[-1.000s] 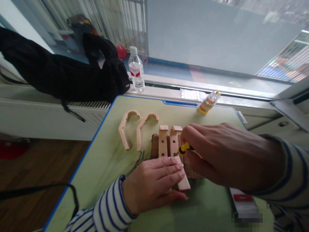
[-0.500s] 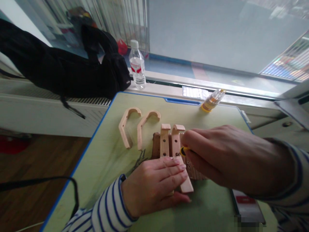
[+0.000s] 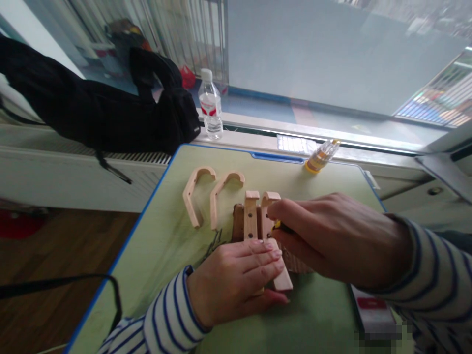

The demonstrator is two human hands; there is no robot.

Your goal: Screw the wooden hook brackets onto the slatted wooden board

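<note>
Head view: left hand [image 3: 236,280] is lying across wooden hooks [image 3: 250,222], fingers and thumb apart; right hand [image 3: 326,236] is clamping fingers on yellow-black tool [image 3: 277,224].

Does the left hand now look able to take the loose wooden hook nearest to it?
Probably yes: only thin metal pieces seem to lie between the left hand and that loose hook, but the hand would first need to leave the two hooks under it.

Light comes through the window [image 3: 317,59] past the far edge of the table [image 3: 283,178]. Nearer, it's shadowy. Everything's fuzzy.
</note>
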